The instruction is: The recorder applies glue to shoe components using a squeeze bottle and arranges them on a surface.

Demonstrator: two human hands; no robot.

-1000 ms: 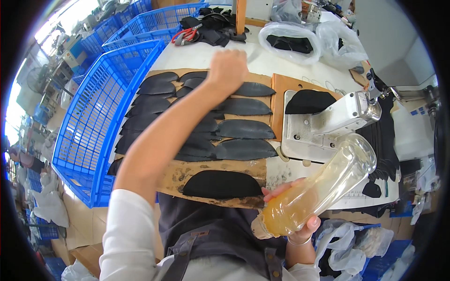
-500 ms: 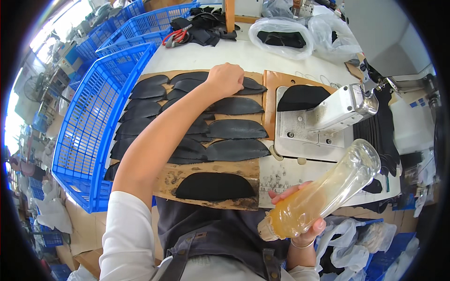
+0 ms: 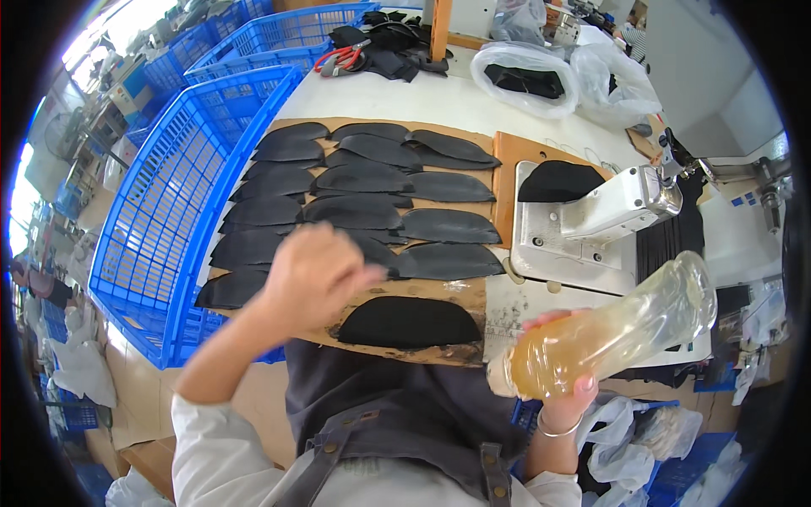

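My left hand (image 3: 317, 275), blurred by motion, hangs over the near part of the board, fingers curled in and thumb pointing right. What it holds, if anything, cannot be made out. Beneath and beyond it, rows of black curved pieces (image 3: 448, 226) overlap on a brown board (image 3: 422, 291). One matte black half-oval piece (image 3: 410, 323) lies alone at the board's near edge. At the right, my right hand (image 3: 562, 397) is wrapped around a clear plastic bottle (image 3: 617, 334) of amber liquid. The bottle is tilted, its pale capped end low and toward the left.
A white sewing machine (image 3: 612, 207) stands right of the board, with a black piece (image 3: 559, 181) on its plate. Blue crates (image 3: 160, 228) flank the table's left side. Red-handled pliers (image 3: 342, 59), black scraps and plastic bags (image 3: 528, 78) sit at the back.
My left hand has come back from the far rows toward the near edge and left. The bottle in my right hand has shifted slightly right and lies a little flatter.
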